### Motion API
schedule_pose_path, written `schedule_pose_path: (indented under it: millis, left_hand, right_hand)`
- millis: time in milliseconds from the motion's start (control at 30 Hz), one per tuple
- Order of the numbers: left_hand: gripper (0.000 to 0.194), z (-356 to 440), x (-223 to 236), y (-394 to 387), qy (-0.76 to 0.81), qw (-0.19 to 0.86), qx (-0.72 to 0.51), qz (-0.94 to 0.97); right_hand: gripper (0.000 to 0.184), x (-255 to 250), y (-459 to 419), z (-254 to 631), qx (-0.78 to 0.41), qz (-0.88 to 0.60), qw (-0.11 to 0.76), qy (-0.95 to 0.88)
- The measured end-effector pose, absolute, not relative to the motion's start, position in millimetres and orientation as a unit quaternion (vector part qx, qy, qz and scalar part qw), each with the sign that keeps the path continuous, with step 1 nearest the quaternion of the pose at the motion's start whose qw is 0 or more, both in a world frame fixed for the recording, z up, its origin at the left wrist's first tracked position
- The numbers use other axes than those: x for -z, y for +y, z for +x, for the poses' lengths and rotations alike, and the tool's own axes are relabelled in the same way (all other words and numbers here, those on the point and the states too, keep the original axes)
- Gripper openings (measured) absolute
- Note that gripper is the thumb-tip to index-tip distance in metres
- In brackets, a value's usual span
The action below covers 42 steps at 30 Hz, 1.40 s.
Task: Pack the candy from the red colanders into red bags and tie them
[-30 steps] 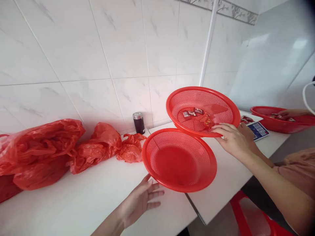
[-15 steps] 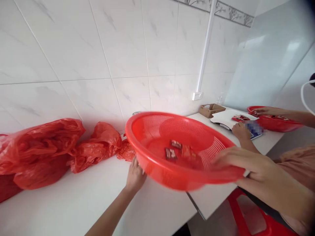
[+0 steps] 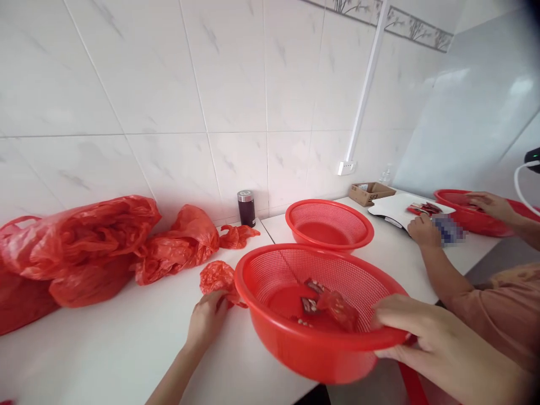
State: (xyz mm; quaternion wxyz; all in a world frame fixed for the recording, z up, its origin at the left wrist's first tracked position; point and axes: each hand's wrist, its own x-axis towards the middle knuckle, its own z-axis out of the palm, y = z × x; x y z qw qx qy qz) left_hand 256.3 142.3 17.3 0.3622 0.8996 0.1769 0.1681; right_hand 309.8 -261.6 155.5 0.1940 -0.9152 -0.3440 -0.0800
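Note:
A red mesh basket (image 3: pixel 320 360) sits at the white counter's near edge, with several small dark and red packets (image 3: pixel 314 304) in its bottom. My right hand (image 3: pixel 422 337) grips its right rim. At the basket's left side, my left hand (image 3: pixel 208 318) curls its fingers on a small crumpled red plastic bag (image 3: pixel 219 277) lying on the counter. A second red basket (image 3: pixel 329 233) stands behind, with nothing in it.
Large full red plastic bags (image 3: pixel 84 247) lie along the tiled wall at left. A dark jar (image 3: pixel 247 207) stands by the wall. To the right, a co-worker's hand (image 3: pixel 424 230) rests by a white scale (image 3: pixel 396 205); a third red basket (image 3: pixel 476 219) and a cardboard box (image 3: pixel 371 192) lie beyond.
The basket with packets came from held up at the right down to the near counter edge. The other basket now stands behind it. My left hand went from open to curled on the small bag.

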Motion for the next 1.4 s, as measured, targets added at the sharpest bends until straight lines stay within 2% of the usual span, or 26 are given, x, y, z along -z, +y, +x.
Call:
schedule_pose_path:
  millis: [67, 133, 200, 300, 367, 433, 500, 600, 667, 733, 833, 867, 933, 1000, 1067, 1133, 1233, 1300, 1400]
  left_hand:
    - [0.024, 241.4, -17.5, 144.5, 0.212, 0.39, -0.162, 0.881]
    - [0.034, 223.8, -21.1, 144.9, 0.234, 0.441, -0.161, 0.851]
    - [0.039, 205.1, -27.2, 144.0, 0.243, 0.548, -0.163, 0.783]
    - [0.034, 178.7, -36.9, 142.6, 0.251, 0.725, -0.177, 0.617]
    - [0.03, 163.7, -41.7, 142.2, 0.258, 0.781, -0.2, 0.533]
    - [0.028, 151.6, -45.2, 140.5, 0.268, 0.808, -0.219, 0.478]
    - [0.027, 143.2, -48.8, 134.8, 0.271, 0.824, -0.218, 0.447]
    - [0.028, 138.5, -56.6, 116.8, 0.256, 0.846, -0.202, 0.422]
    - [0.028, 138.1, -62.6, 102.3, 0.239, 0.857, -0.187, 0.416]
    - [0.025, 135.6, -67.2, 92.6, 0.232, 0.87, -0.168, 0.402]
    - [0.021, 121.8, -69.0, 100.1, 0.29, 0.886, -0.139, 0.335]
    - [0.02, 114.7, -68.0, 109.7, 0.321, 0.884, -0.149, 0.305]
    - [0.019, 99.3, -63.9, 136.0, 0.376, 0.865, -0.206, 0.26]
    - [0.016, 86.7, -58.5, 162.7, 0.4, 0.835, -0.275, 0.259]
    - [0.015, 80.0, -55.5, 178.0, 0.42, 0.799, -0.292, 0.316]
    - [0.027, 79.7, -58.2, 175.9, 0.436, 0.707, -0.324, 0.454]
    - [0.051, 87.1, -72.2, 149.9, 0.4, 0.416, -0.422, 0.699]
    - [0.041, 95.6, -80.4, 132.0, 0.318, 0.25, -0.44, 0.802]
    - [0.02, 114.3, -76.0, 122.7, 0.206, 0.131, -0.354, 0.903]
  right_hand:
    - [0.014, -140.6, -249.2, 308.3, 0.01, -0.919, 0.18, -0.35]
    - [0.014, -122.5, -234.2, 313.1, 0.013, -0.928, 0.161, -0.337]
    - [0.026, -104.1, -217.6, 321.5, 0.028, -0.933, 0.132, -0.335]
    - [0.046, -86.9, -193.5, 330.9, 0.022, -0.943, 0.094, -0.32]
    - [0.051, -89.4, -179.8, 327.8, 0.022, -0.945, 0.1, -0.311]
    - [0.056, -103.9, -166.6, 313.5, 0.037, -0.931, 0.142, -0.334]
    - [0.052, -124.3, -149.8, 289.7, 0.048, -0.896, 0.222, -0.382]
    - [0.023, -143.2, -111.0, 250.3, -0.02, -0.806, 0.365, -0.465]
    - [0.015, -136.6, -79.1, 234.0, -0.064, -0.754, 0.406, -0.512]
    - [0.02, -115.0, -50.6, 231.8, -0.046, -0.765, 0.383, -0.516]
    - [0.025, -73.1, -29.8, 249.9, -0.029, -0.837, 0.257, -0.482]
    - [0.035, -61.2, -29.9, 258.1, -0.038, -0.853, 0.21, -0.477]
    - [0.065, -45.2, -37.5, 272.7, -0.063, -0.867, 0.139, -0.475]
    - [0.078, -40.3, -49.1, 282.1, -0.077, -0.87, 0.112, -0.475]
    - [0.077, -43.9, -58.3, 286.1, -0.079, -0.867, 0.114, -0.478]
    - [0.075, -51.6, -62.4, 286.4, -0.081, -0.864, 0.118, -0.483]
    - [0.062, -64.1, -61.0, 280.9, -0.067, -0.86, 0.129, -0.49]
    - [0.05, -71.8, -57.7, 273.7, -0.027, -0.859, 0.153, -0.489]
    - [0.036, -80.2, -48.7, 260.0, 0.037, -0.851, 0.204, -0.483]
